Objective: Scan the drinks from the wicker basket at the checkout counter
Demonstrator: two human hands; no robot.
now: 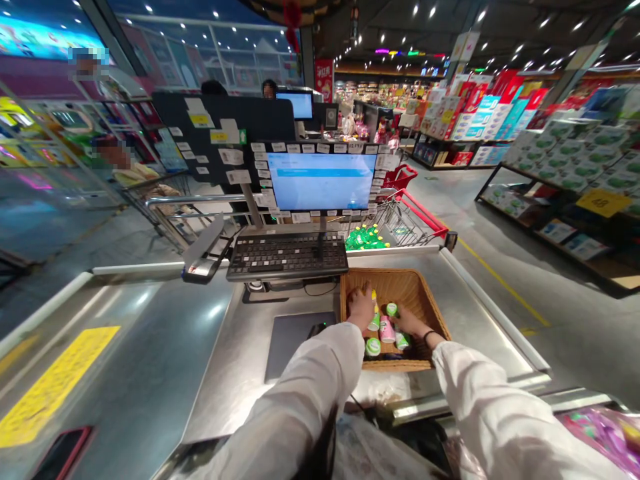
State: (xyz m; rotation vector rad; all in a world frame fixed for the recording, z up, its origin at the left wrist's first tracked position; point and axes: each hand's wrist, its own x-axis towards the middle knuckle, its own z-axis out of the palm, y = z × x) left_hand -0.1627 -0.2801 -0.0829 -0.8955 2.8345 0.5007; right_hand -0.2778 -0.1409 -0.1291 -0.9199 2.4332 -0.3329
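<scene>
Both my hands reach into a brown woven basket (433, 303) on the metal counter. At its left side, my left hand (363, 308) has its fingers curled around a small yellow-and-green container (375, 319). My right hand (411, 323) bends its fingers at a small container with a green lid (392, 309); its fingertips are partly hidden. Between the hands stands a pink container (387, 330). A white container with a green lid (373, 347) sits at the near left of the basket, and another green-and-white container (402, 341) lies below my right hand.
A keyboard (287, 256) and a lit monitor (323, 180) stand behind the counter's middle. Left of the basket lies a dark flat pad (295, 343). A phone (63, 453) rests at the near left. Beyond the counter is a shopping cart (415, 217) holding green bottles (367, 237).
</scene>
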